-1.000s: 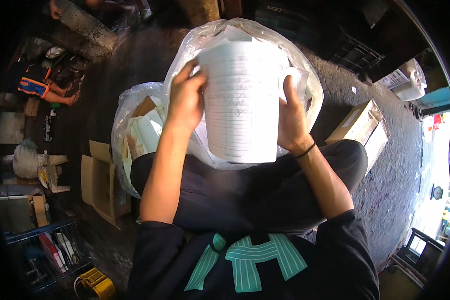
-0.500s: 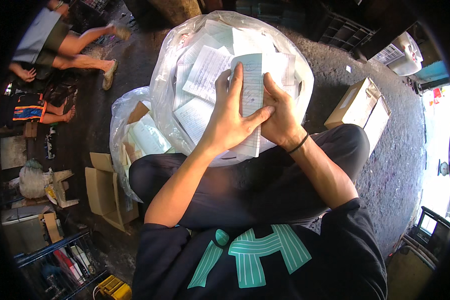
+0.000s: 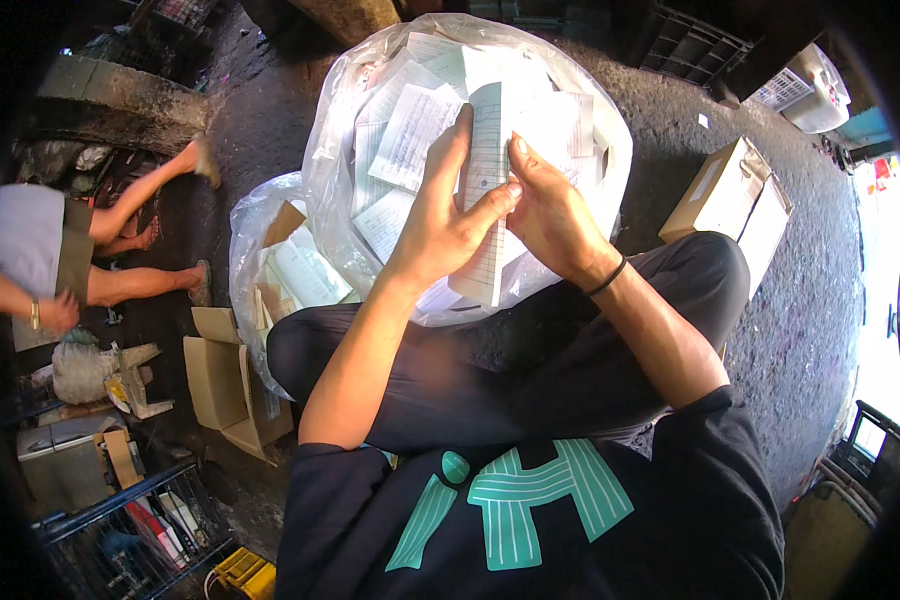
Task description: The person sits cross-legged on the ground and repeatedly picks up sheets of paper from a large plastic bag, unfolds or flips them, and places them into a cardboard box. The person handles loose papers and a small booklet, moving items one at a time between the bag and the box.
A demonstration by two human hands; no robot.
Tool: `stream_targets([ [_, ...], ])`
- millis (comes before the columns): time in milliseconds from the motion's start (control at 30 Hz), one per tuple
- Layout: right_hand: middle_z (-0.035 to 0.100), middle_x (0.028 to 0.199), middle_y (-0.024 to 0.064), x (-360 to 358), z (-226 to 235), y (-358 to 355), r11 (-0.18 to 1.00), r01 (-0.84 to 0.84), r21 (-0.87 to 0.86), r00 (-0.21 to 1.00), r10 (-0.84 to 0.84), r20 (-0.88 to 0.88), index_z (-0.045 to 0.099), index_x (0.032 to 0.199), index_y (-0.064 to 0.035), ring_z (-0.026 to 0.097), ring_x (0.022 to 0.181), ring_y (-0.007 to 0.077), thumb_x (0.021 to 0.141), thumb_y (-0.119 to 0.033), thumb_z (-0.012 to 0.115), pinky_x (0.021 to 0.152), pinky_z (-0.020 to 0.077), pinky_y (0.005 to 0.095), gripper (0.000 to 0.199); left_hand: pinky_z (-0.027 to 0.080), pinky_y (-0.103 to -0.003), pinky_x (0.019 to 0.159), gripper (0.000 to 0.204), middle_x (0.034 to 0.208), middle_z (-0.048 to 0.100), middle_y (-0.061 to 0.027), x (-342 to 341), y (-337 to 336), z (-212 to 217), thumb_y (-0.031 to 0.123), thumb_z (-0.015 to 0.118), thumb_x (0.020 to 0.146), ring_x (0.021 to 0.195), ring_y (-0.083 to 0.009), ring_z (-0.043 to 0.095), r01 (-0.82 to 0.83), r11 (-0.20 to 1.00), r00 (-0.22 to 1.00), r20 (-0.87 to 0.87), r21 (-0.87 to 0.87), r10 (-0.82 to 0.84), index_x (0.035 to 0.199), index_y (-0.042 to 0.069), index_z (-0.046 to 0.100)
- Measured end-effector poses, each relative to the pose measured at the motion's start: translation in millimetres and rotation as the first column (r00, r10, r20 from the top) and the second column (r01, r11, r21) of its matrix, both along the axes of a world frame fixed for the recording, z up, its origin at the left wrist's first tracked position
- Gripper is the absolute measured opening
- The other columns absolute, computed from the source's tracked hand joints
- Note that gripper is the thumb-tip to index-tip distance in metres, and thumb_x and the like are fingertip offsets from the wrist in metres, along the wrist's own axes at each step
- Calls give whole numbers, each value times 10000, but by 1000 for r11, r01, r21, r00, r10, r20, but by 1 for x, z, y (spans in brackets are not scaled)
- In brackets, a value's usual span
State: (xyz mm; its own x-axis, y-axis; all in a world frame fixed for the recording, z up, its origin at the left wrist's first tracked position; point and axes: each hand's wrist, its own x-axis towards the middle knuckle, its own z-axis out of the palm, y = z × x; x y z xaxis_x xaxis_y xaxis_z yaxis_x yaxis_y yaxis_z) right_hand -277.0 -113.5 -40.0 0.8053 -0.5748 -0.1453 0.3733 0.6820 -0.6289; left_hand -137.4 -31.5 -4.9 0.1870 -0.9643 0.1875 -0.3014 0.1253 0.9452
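Between my hands, a long folded piece of lined paper (image 3: 485,150) with handwriting stands lengthwise over a big clear plastic bag (image 3: 320,175). My left hand (image 3: 432,225) grips its left side, with the thumb across the front. My right hand (image 3: 560,215) presses its right edge, the thumb pointing up along it. Both hands are closed on the paper, their thumbs close together. Beneath lie many loose handwritten sheets (image 3: 408,140) filling the bag, some in bright glare. The bag sits in front of my crossed legs.
A smaller clear bag (image 3: 245,215) of papers stands at the left, near an open cardboard box (image 3: 215,380). Another cardboard box (image 3: 705,195) is by my right knee. A person (image 3: 40,240) walks past on the far left. A dark crate (image 3: 695,50) stands at the back right.
The folded paper has narrowed to a slimmer strip, and my hands have shifted slightly left with it. The person at the left has moved nearer along the left side.
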Motion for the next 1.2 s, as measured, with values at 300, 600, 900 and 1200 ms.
stream_targets([
  [300, 683, 1168, 106, -2, 5, 0, 948, 151, -281, 910, -244, -334, 635, 1293, 7, 621, 1083, 188, 1116, -267, 522, 952, 496, 362, 346, 422, -393, 1114, 586, 1399, 586, -272, 3, 3, 12, 141, 534, 1021, 1330, -300, 561, 52, 997, 962, -270, 61, -34, 1548, -70, 388],
  [600, 685, 848, 283, -18, 26, -29, 220, -26, -975, 530, -824, -200, 619, 1062, 30, 689, 701, 359, 1098, -208, 525, 685, 539, 442, 258, 535, -365, 897, 299, 1083, 768, -128, 46, 9, -5, 232, 662, 1048, 977, -220, 702, -467, 884, 849, 280, 0, 448, 1178, -35, 704],
  [900, 684, 957, 255, -19, 9, -69, -31, -20, -999, 244, -970, 25, 593, 1179, 8, 686, 888, 427, 1011, -137, 618, 756, 530, 484, 224, 489, -350, 1010, 371, 1234, 713, -149, 93, 17, 23, 238, 608, 1077, 1116, -214, 662, -345, 938, 815, -482, 42, 321, 1293, -61, 646],
  [1200, 657, 785, 90, -18, 63, -12, -257, 123, -958, 540, -793, 282, 677, 1122, 7, 640, 623, 225, 906, -36, 745, 585, 520, 360, 231, 486, -333, 976, 354, 1175, 731, -97, 75, 15, 4, 274, 661, 1057, 1058, -163, 648, -441, 897, 874, -224, 7, 432, 1240, -29, 674],
])
